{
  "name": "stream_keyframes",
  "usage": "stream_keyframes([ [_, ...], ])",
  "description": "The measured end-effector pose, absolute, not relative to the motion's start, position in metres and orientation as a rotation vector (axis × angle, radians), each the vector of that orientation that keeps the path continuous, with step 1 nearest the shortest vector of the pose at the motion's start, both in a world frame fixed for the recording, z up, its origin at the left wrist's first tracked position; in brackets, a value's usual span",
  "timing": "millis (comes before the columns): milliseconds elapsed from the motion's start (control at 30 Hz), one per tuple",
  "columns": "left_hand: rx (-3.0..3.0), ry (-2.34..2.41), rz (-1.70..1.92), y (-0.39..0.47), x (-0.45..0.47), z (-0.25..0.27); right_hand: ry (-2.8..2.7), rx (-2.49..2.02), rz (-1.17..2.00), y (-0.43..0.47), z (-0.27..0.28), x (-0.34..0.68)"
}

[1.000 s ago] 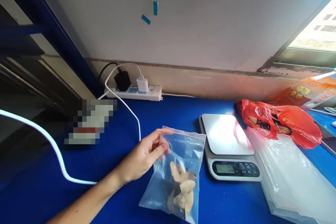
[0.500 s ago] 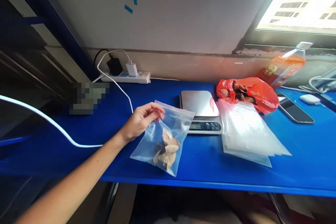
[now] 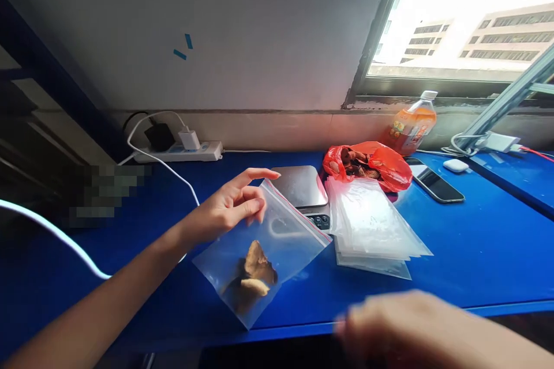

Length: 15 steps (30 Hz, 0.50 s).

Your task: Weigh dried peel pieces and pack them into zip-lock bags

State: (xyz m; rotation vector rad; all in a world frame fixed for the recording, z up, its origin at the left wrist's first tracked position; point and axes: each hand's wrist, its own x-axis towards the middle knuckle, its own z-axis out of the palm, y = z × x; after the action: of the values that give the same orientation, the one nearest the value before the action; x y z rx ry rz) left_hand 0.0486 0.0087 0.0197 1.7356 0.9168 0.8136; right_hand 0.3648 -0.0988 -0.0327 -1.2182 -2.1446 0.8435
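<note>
My left hand (image 3: 236, 202) is closed on the upper left edge of a clear zip bag (image 3: 285, 253), its thumb against curled fingers and the index finger stretched out. Inside the bag lie a few tan and brown dried pieces (image 3: 258, 265); their kind I cannot make out. The bag hangs tilted in front of a kitchen scale (image 3: 303, 184), covering part of its display. My right hand (image 3: 381, 323) is at the lower right, smeared by motion, apart from the bag. Beside the scale lies a stack of empty clear zip bags (image 3: 372, 219).
Behind the stack is a red plastic bag (image 3: 396, 170) holding brown dried pieces. A drink bottle (image 3: 413, 124), a phone (image 3: 437, 181) and a white case (image 3: 455, 166) stand or lie farther right. A power strip (image 3: 208, 151) with white cables sits at the back left of the blue table (image 3: 489, 265).
My right hand has come into view from the lower right. The zip bag in my left hand has tilted, its sealed edge now sloping down to the right. The camera view has shifted right.
</note>
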Motion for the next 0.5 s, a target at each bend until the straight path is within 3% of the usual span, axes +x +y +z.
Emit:
stream_keyframes([
  [133,1.963,0.908,0.755,0.003,0.062,0.028,-1.984,-1.122,0.966,-0.022,0.007,0.328],
  [200,2.064,0.983,0.827,-0.003,0.061,0.031,-1.902,-1.016,1.229,-0.003,0.016,0.306],
  [267,2.135,1.057,0.916,-0.008,0.057,0.030,-1.842,-0.909,1.390,0.001,0.017,0.289],
  [500,2.318,1.024,0.971,-0.011,0.053,0.010,-1.733,-0.780,1.454,-0.022,-0.003,0.278],
])
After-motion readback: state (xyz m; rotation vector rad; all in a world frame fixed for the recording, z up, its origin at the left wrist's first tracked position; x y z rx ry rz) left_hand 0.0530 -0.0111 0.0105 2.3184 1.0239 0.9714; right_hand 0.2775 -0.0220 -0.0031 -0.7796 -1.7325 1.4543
